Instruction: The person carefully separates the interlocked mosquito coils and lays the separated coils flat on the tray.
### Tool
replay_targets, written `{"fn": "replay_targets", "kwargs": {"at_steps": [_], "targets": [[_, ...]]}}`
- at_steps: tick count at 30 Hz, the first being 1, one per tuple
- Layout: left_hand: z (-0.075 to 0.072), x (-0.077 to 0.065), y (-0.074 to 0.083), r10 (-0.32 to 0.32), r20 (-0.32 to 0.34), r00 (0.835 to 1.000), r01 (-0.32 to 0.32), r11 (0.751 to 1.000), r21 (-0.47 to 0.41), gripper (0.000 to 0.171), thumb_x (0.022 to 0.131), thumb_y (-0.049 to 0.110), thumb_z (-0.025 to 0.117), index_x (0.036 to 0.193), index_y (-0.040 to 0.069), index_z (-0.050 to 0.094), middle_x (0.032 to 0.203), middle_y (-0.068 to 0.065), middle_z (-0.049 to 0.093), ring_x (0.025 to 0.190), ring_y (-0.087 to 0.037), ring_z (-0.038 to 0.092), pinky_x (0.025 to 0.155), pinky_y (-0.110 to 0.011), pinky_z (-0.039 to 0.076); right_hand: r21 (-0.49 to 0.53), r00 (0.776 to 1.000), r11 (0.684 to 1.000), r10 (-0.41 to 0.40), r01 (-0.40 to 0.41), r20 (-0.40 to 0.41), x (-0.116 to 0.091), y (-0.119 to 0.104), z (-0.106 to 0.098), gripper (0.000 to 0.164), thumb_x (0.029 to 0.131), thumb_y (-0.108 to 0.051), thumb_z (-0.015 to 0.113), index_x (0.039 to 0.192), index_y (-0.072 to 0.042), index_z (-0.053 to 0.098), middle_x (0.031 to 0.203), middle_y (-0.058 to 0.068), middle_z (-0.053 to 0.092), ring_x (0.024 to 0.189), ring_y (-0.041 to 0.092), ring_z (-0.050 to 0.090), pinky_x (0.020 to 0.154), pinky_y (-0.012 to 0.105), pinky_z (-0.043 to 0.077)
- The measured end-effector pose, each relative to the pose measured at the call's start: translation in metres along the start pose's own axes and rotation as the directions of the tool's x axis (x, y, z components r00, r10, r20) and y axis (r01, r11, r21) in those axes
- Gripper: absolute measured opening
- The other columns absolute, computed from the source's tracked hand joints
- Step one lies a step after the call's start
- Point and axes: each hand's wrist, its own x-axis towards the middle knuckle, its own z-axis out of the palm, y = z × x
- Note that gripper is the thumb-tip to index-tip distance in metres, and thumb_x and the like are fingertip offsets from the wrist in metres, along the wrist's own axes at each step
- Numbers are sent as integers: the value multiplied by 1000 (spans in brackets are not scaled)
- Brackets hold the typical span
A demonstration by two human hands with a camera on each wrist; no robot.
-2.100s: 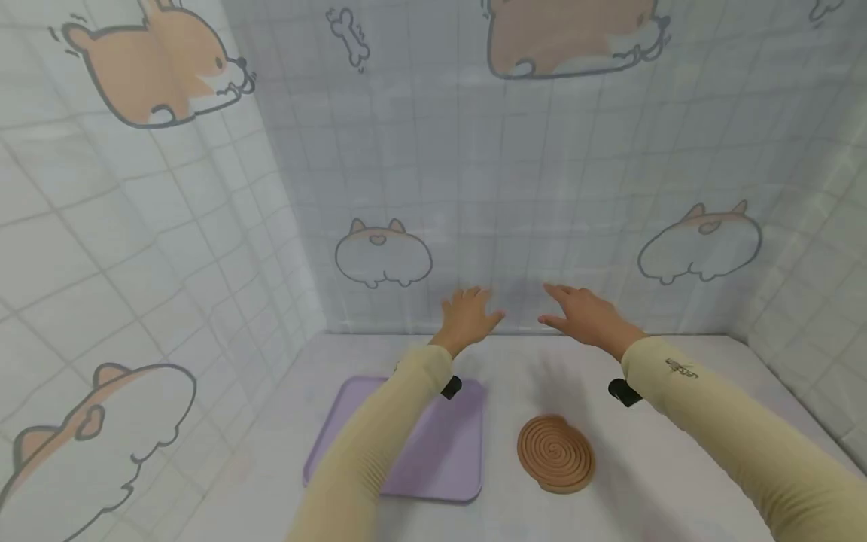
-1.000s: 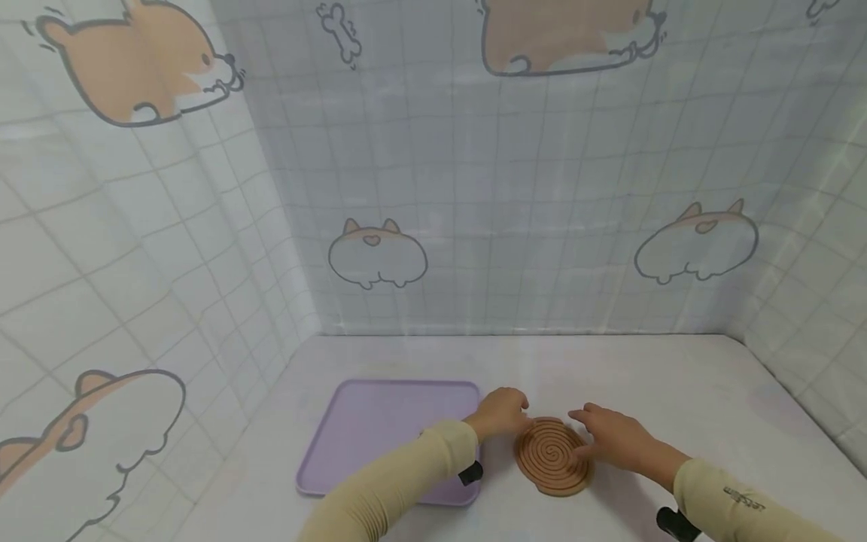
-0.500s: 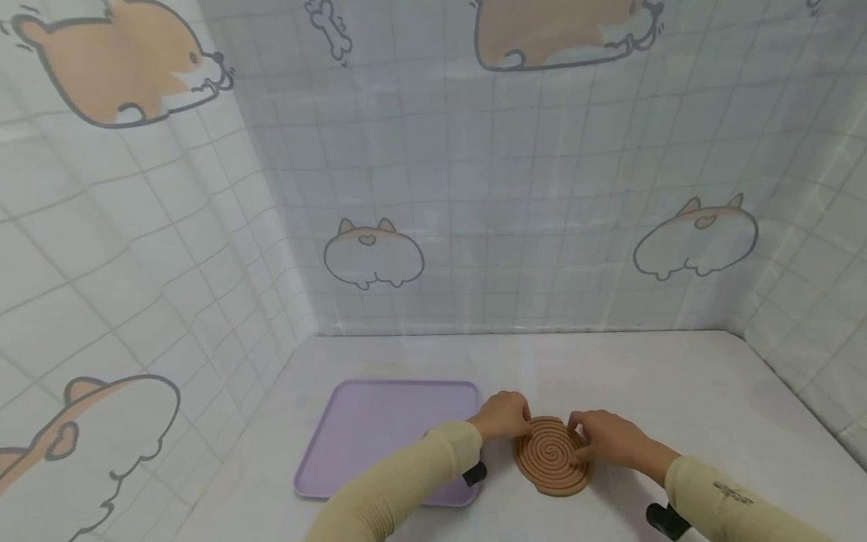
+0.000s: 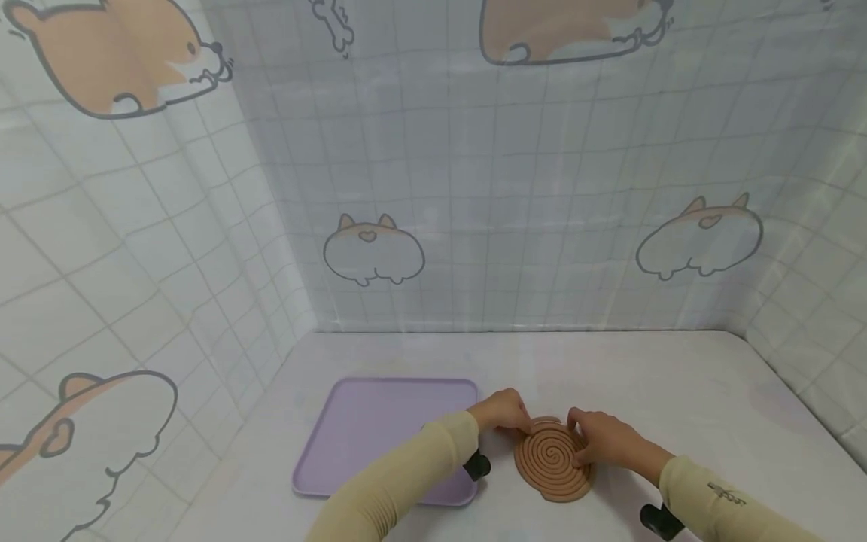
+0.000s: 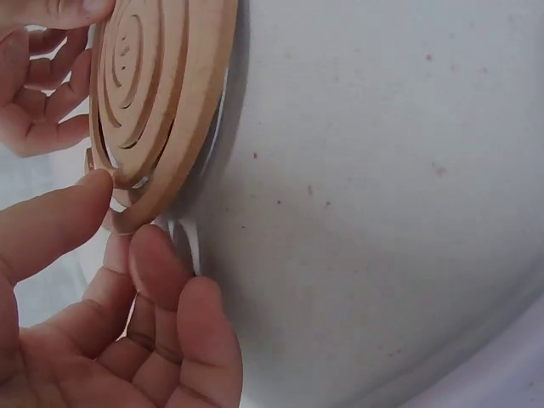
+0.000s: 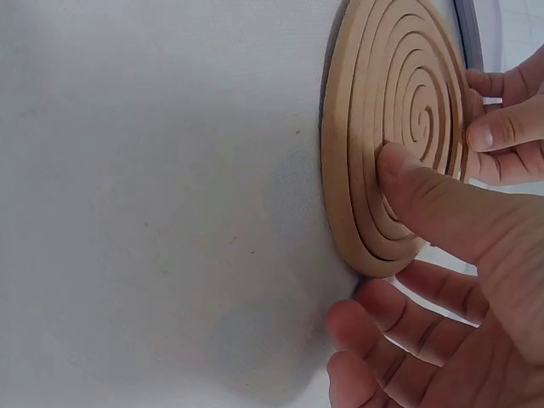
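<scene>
Brown, round, wood-look spiral disc (image 4: 552, 454): sat face-up at or just above the matte white tabletop (image 4: 643, 384), between both hands. Couldn't tell whether lifted clear; saw shadow under the rim in both wrist views. Looked thin and flat, so probably light. Showed gaps between outer coils beside the left hand, so judged springy, not one solid slab: likely to sag or spread mid-span if held from one side only. Judged thin coil necks the fragile bit; wouldn't have twisted or pulled outward. Read moderate grip, not slick, from the dull finish. Best hold by eye: opposite rims, thumbs on top across several coils, fingers underneath, kept level.

Left hand (image 4: 503, 410): nearly closed, pinched the rim at the gapped outer coil, thumb above, fingertips at the underside. Right hand (image 4: 609, 438): half curled, gripped the opposite side, thumb pressed well in over the coils, fingers at and below the rim. Rated better spread than on the left.

Further out: lavender, rectangular, low-rimmed tray (image 4: 379, 421), just left of disc, apart from it, partly hidden by cream, ribbed-knit sleeves (image 4: 400, 470). Behind everything: pale gridded sheet with cartoon dogs (image 4: 515, 196).
</scene>
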Motion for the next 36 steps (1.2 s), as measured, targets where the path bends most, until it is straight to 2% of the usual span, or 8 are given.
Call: {"fn": "replay_targets", "kwargs": {"at_steps": [5, 13, 18, 21, 27, 31, 34, 36], "targets": [[-3, -3, 2, -24, 23, 999, 26, 998, -61, 7, 78, 12, 73, 74, 6, 71, 67, -10, 67, 49, -11, 47, 44, -22, 34, 5, 1000, 1000, -1, 1, 1, 1, 1, 1, 45, 63, -18, 84, 95, -10, 54, 74, 0, 53, 68, 17, 46, 60, 34, 42], [-5, -1, 4, -32, 14, 999, 34, 986, -166, 5, 77, 12, 74, 79, 8, 72, 61, -2, 64, 55, -12, 58, 52, -28, 48, 18, 1000, 1000, 11, -12, 17, 1, 2, 1, 47, 64, -19, 83, 99, -8, 54, 79, 1, 55, 71, 16, 48, 63, 36, 44], [-10, -5, 7, 1, 2, 1000, -1, 982, -186, 5, 77, 12, 74, 79, 9, 72, 62, -1, 65, 56, -12, 61, 52, -29, 50, 70, 1000, 997, -16, 15, 10, 0, 5, 1, 53, 65, -20, 83, 105, 0, 54, 87, 4, 60, 78, 17, 54, 71, 39, 47], [-14, -8, 7, 27, -37, 999, -33, 984, -177, 6, 77, 14, 75, 80, 9, 72, 63, 1, 65, 57, -11, 61, 52, -29, 50, 145, 999, 988, -41, 42, -11, 0, 6, 0, 50, 68, -21, 81, 103, 4, 54, 85, 5, 60, 76, 17, 54, 66, 35, 48], [-22, -15, -1, 55, -144, 988, -90, 964, -251, 8, 78, 14, 74, 82, 8, 72, 67, 2, 65, 59, -9, 61, 52, -28, 51, 346, 998, 937, -28, 43, -48, -1, 6, -3, 32, 78, -26, 73, 86, -3, 54, 66, 2, 54, 56, 14, 51, 47, 30, 45], [-28, -22, -6, 77, -213, 974, -144, 937, -318, 8, 80, 12, 72, 85, 6, 70, 68, 1, 65, 59, -9, 60, 52, -27, 49, 467, 997, 884, 31, 6, -70, -1, 2, -6, 28, 82, -24, 70, 88, 0, 57, 67, 2, 59, 58, 16, 56, 51, 33, 50], [-33, -27, -7, 99, -299, 949, -200, 924, -327, 9, 81, 12, 71, 87, 5, 70, 69, 1, 64, 58, -8, 58, 51, -24, 47, 550, 991, 835, 73, 2, -114, -2, -4, -10, 27, 83, -19, 69, 91, 3, 57, 72, 4, 62, 61, 17, 59, 55, 34, 53], [-37, -30, -7, 115, -368, 922, -246, 911, -331, 9, 80, 11, 71, 86, 4, 70, 70, 1, 63, 58, -8, 58, 50, -22, 47, 592, 984, 805, 83, 27, -158, -1, -8, -12, 26, 84, -17, 68, 91, 4, 55, 73, 4, 63, 62, 17, 60, 56, 34, 53]]}}
